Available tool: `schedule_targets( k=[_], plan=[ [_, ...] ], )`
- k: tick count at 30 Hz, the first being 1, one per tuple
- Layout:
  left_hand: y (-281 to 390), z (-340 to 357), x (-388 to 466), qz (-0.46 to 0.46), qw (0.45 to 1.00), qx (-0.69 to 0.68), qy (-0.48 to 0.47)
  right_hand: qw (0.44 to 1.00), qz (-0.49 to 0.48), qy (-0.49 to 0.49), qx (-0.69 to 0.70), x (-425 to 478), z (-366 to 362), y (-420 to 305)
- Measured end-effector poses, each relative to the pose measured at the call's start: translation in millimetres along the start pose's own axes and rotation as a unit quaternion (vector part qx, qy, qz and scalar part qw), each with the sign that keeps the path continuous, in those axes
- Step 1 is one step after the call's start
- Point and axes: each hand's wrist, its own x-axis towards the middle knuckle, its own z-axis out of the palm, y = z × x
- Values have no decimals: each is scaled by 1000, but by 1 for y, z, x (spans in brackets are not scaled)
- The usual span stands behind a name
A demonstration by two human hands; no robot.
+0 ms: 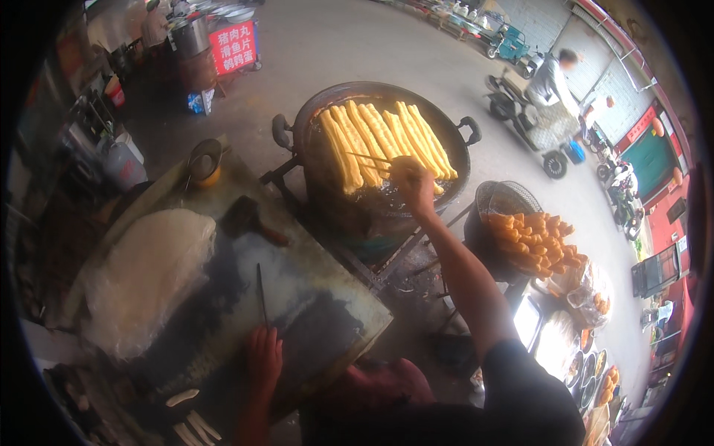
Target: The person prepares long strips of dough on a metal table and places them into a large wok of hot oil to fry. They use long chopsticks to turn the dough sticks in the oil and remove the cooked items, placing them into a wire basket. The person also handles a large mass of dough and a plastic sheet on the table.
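Observation:
My right hand grips long wooden chopsticks over a wide metal wok with two looped handles. Pale golden fried dough sticks lie side by side in its oil, and the chopstick tips reach across them. My left hand rests low on a dark-stained worktable. Its fingertips meet the near end of a thin dark blade or rod; whether they grip it is unclear. Beyond it lies a dark block-shaped tool with a wooden handle. A large slab of dough under plastic covers the table's left part.
Browned dough sticks fill a wire-mesh basket right of the wok. Cut dough strips lie at the lower left. Filled bowls stand lower right. A person rides a three-wheeled vehicle on the road. A food cart with a red sign stands beyond.

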Motion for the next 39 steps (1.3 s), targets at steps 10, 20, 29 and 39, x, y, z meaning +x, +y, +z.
schedule_targets(
  k=[10, 20, 29, 39],
  plan=[
    [2, -5, 7, -1, 1000, -10, -12, 992, 34, 94, -81, 1, -19, 29],
    [-4, 13, -10, -15, 999, 38, 4, 993, 17, 51, -106, -11, -48, 24],
    [8, 19, -8, -33, 998, 51, 10, 997, 26, 51, -57, -19, -49, 67],
    [-1, 35, -15, -27, 993, 113, 19, 995, 37, 94, 20, -33, -78, 54]
  ],
)
